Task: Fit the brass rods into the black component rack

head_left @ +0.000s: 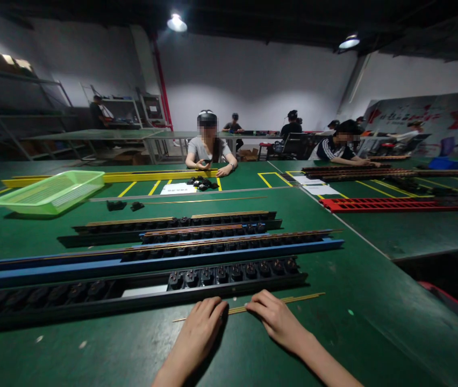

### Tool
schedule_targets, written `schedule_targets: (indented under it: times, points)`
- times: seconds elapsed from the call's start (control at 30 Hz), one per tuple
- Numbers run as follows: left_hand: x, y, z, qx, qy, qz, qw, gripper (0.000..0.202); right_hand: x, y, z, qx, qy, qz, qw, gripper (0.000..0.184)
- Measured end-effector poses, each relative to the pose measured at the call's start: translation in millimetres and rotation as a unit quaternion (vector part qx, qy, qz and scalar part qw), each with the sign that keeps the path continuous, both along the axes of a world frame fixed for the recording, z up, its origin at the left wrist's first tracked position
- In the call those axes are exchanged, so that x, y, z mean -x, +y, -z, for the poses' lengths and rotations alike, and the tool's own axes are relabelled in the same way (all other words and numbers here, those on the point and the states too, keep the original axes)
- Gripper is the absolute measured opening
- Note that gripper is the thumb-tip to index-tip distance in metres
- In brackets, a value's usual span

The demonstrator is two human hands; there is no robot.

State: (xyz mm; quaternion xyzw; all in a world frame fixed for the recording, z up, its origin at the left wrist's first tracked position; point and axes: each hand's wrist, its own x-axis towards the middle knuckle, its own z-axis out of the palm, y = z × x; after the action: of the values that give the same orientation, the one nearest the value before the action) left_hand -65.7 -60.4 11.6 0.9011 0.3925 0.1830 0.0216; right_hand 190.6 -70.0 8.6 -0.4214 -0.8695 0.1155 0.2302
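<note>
Between hands | brass strips (293, 298) (flat on table) | left hand (200, 328), right hand (277, 320) touching

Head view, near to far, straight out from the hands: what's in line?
Left hand and right hand → brass rods → black socket rail → blue rail → shorter black rails → thin rod → white sheet → seated person.

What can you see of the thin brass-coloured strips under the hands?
The brass-coloured strips are long, very thin and flat, and look like metal. At the right end they seem to split into two, so there is likely more than one. They lie flat on the green table, slightly slanted, just in front of the black rail and apart from it. The left hand and right hand rest palm down with fingertips on them. Whether they pinch is hidden.
</note>
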Motion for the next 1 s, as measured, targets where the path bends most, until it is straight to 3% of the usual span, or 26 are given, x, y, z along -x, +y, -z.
schedule_targets:
  times: [0.17,0.47,0.77,1.0]
  points:
    - [11,5,2.6,0.083,-0.025,-0.063,0.994,0.020,12,8,-11.9,0.062,0.006,0.017,0.998,0.037]
    - [19,3,-1.1,0.129,-0.108,-0.073,0.983,0.016,14,4,-17.9,0.066,-0.021,0.056,0.996,0.020]
    - [23,4,2.0,0.052,-0.085,-0.037,0.994,0.021,13,-4,-6.1,-0.035,-0.021,0.108,0.993,0.016]
    - [17,6,-5.7,-0.126,-0.104,-0.006,0.987,0.025,4,0,-11.0,-0.113,0.033,0.119,0.986,0.019]
